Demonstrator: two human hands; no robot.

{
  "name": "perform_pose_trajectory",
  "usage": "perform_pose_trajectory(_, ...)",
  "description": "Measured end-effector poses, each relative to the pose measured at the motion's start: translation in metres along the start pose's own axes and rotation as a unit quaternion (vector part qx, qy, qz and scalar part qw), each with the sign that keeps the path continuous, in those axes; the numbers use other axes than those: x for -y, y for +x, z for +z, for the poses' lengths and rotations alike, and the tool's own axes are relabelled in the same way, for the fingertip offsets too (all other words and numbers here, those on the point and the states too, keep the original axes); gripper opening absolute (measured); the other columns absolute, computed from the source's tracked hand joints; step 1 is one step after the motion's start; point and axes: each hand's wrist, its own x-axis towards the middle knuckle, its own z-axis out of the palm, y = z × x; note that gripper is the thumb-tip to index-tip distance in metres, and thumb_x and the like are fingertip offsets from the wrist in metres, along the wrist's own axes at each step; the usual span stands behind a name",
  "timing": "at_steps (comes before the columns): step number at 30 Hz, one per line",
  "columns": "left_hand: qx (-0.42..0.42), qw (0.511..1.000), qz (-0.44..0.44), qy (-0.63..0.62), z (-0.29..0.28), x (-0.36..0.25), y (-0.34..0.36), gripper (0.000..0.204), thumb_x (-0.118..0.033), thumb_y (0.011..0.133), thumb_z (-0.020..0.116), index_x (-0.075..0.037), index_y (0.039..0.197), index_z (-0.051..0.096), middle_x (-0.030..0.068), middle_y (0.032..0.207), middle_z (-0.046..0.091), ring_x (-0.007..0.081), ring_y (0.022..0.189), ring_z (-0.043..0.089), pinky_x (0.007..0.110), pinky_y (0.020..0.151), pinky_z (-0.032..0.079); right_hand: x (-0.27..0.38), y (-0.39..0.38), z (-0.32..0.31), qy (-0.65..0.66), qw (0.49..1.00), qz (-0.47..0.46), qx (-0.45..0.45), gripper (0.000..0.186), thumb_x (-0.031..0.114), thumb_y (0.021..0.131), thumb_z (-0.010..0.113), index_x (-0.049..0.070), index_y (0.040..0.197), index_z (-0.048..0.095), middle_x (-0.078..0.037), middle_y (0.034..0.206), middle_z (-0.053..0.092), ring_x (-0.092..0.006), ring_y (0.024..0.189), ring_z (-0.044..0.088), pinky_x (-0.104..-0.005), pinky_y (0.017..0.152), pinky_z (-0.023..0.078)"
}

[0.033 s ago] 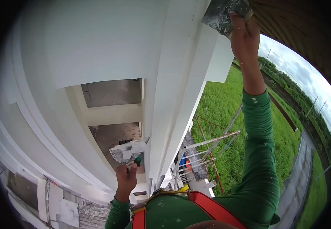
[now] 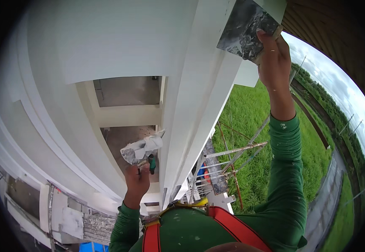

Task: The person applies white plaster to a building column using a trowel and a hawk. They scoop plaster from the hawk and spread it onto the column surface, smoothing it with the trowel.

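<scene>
My right hand [image 2: 274, 65] is raised at the upper right, gripping a square metal putty knife [image 2: 239, 29] smeared with pale putty, its blade over the white trim [image 2: 197, 92] of the building. Lower and to the left, my left hand [image 2: 137, 180] grips the handle of a spreading tool whose blade carries white-grey putty [image 2: 140, 149]. Its edge is near the inner side of the same trim. Putty and fingers hide much of that tool. Both arms are in green sleeves, and a red and yellow harness crosses my torso.
A white wall [image 2: 115, 42] with openings fills the left. Far below, a person in teal [image 2: 152, 165] stands inside an opening. Rusty scaffold tubing [image 2: 245, 147] stands right of the trim, above grass [image 2: 249, 105] and a paved path [image 2: 329, 189]. A brown corrugated overhang [image 2: 321, 29] is at upper right.
The putty knife in my right hand sits lower in the view, showing more of its blade. My left hand and its putty-laden tool appear slightly higher, and the view of the building has shifted.
</scene>
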Motion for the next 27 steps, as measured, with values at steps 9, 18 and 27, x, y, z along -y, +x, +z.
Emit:
perform_pose_trajectory(9,-0.086,0.966,0.194,0.147,0.01,-0.005,0.085,0.027,-0.005,0.064,0.062,-0.001,0.091,0.059,0.0144,0.091,0.063,0.0351,0.072,0.064,0.043,0.062,0.052,0.007,-0.175,0.06,0.416,0.706,0.571,-0.047,0.017,0.012,0.095,0.052,-0.001,0.101,0.062,-0.014,0.088,0.069,-0.0235,0.079,0.071,-0.0301,0.065,0.056)
perform_pose_trajectory(18,-0.086,0.962,0.202,0.161,0.009,0.013,0.071,0.018,-0.009,0.07,0.064,-0.001,0.086,0.061,0.0149,0.085,0.062,0.0338,0.072,0.064,0.043,0.059,0.049,0.033,-0.099,0.005,0.088,0.962,0.257,0.037,0.022,0.014,0.092,0.053,-0.003,0.104,0.062,-0.012,0.088,0.069,-0.0197,0.078,0.07,-0.0312,0.064,0.057)
perform_pose_trajectory(27,-0.021,0.996,0.05,0.075,0.029,0.038,-0.014,0.016,-0.012,0.091,0.063,0.002,0.085,0.062,0.0209,0.077,0.062,0.0413,0.062,0.061,0.048,0.052,0.046,0.016,0.173,-0.101,-0.658,0.743,-0.052,-0.108,0.034,0.023,0.091,0.051,-0.005,0.104,0.065,-0.03,0.094,0.066,-0.0482,0.091,0.064,-0.0538,0.082,0.051)
